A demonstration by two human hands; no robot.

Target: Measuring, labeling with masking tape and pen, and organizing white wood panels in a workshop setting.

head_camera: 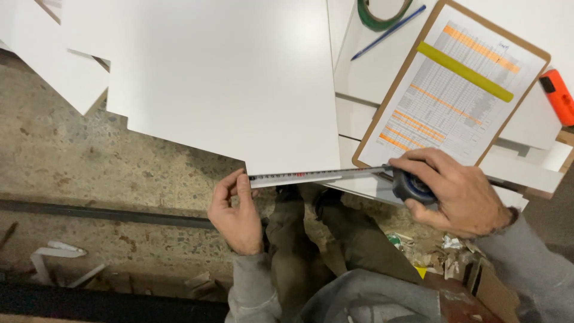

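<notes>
A large white panel [227, 84] lies flat in front of me, its near edge facing my body. My left hand [234, 210] pinches the end of a tape measure blade [317, 174] against the panel's near left corner. Along that near edge the blade runs rightward to the dark tape measure case [411, 186], which my right hand [457, 191] grips. Both hands sit just below the panel edge, above my knees.
A clipboard [454, 84] with a printed table sheet and a yellow-green ruler [465, 72] lies at the right. A blue pen [388, 32], a green tape roll [382, 13] and an orange tool [559, 96] rest on more white panels. Concrete floor, scraps and a cardboard box lie below.
</notes>
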